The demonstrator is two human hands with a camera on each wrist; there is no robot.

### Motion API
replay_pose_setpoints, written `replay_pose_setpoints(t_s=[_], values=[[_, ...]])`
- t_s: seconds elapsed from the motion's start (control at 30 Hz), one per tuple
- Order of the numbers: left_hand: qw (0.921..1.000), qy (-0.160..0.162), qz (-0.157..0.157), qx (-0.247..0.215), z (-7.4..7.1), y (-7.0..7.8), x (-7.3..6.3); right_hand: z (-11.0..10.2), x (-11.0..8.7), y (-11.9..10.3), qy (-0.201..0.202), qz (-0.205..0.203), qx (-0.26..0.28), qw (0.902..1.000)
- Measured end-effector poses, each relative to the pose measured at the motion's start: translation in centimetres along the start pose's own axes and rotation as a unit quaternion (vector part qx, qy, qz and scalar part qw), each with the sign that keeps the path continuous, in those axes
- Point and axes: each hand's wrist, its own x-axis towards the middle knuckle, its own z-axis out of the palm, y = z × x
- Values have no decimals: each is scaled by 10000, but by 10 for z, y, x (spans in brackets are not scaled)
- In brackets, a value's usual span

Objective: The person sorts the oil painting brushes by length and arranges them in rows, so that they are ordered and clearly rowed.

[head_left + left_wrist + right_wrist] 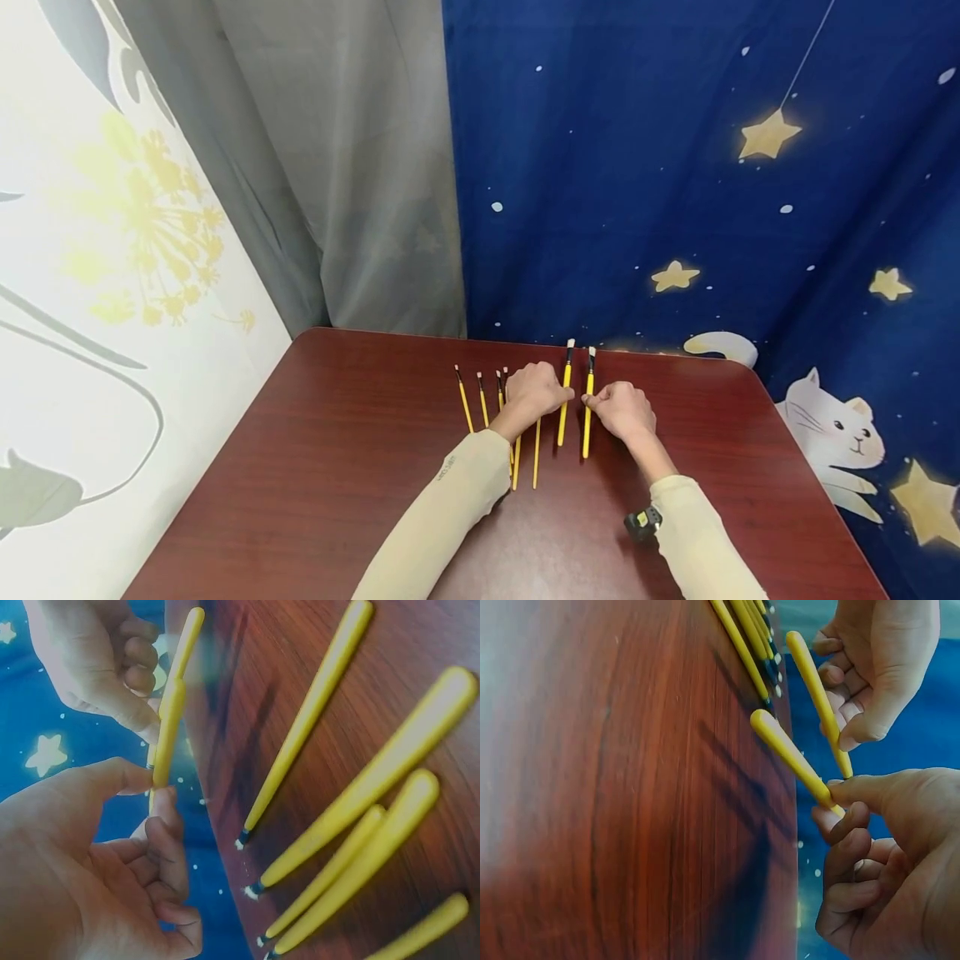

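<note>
My left hand (534, 390) pinches a yellow-handled paintbrush (564, 408) between thumb and finger, its pale bristles pointing to the table's far edge. Just right of it, my right hand (622, 408) pinches another yellow paintbrush (587, 425) by its handle, also bristles away from me. Both brushes stand side by side with a small gap, and the right wrist view shows their rounded handle ends (763, 720) raised over the table with shadows below. Several thinner paintbrushes (307, 716) lie fanned out left of these two, partly hidden beneath my left hand and forearm in the head view.
The reddish-brown wooden table (337, 467) has its far edge close beyond the brush tips. Behind it hang a grey curtain (375, 167) and a blue starry curtain (585, 167). A small black device (642, 524) sits at my right sleeve (697, 533).
</note>
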Motion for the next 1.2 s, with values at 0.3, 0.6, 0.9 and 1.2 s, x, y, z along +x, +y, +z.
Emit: replay_pose_setpoints(t_s=[0.3, 0.6, 0.9, 1.2], values=[[9996, 92, -276, 67, 14, 18, 14, -4, 18, 11, 94, 89, -144, 9998], [9988, 23, -443, -194, 21, 27, 23, -5, 31, 14, -56, 253, -367, 9990], [9972, -179, -715, -113, 33, 44, 36, -8, 41, 24, -185, 531, -466, 9973], [9961, -160, -861, 137, 43, 54, 41, -5, 47, 30, -218, 492, -501, 9973]])
